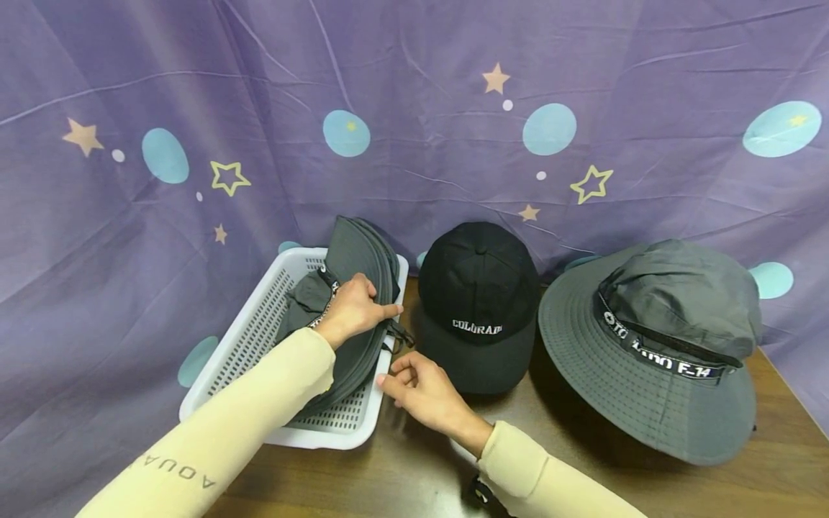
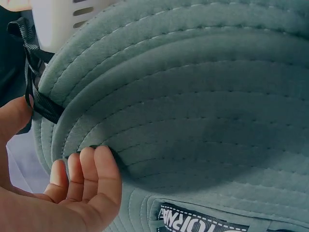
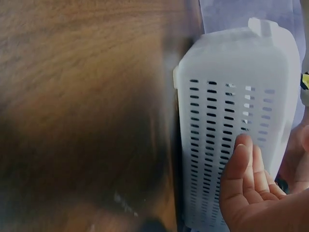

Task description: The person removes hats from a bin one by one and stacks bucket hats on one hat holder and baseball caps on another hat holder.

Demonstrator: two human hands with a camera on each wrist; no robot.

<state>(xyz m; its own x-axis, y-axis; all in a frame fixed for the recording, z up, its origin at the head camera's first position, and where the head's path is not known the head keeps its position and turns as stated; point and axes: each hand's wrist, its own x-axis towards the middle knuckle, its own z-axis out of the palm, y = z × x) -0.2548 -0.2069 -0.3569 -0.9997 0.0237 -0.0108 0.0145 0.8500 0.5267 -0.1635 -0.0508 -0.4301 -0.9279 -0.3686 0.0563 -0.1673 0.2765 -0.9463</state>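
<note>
My left hand (image 1: pixel 356 309) rests on a grey wide-brimmed hat (image 1: pixel 352 252) lying on its side in a white slotted basket (image 1: pixel 337 437). In the left wrist view, its fingertips (image 2: pixel 102 154) press on the stitched brim while the thumb stays apart by the outer edge and a black strap (image 2: pixel 46 110). The layered brim edges lean over the basket's right rim. Just outside that rim, my right hand (image 1: pixel 424 392) hovers with loosely bent fingers and nothing in them. The right wrist view has it beside the slotted basket wall (image 3: pixel 231 58).
A black cap (image 1: pixel 479 288) with white lettering stands right of the basket. Beyond it, at the far right, lies another grey wide-brimmed hat (image 1: pixel 686 295) with a lettered band. A purple patterned curtain (image 1: pixel 414 72) hangs behind the wooden table (image 1: pixel 363 482).
</note>
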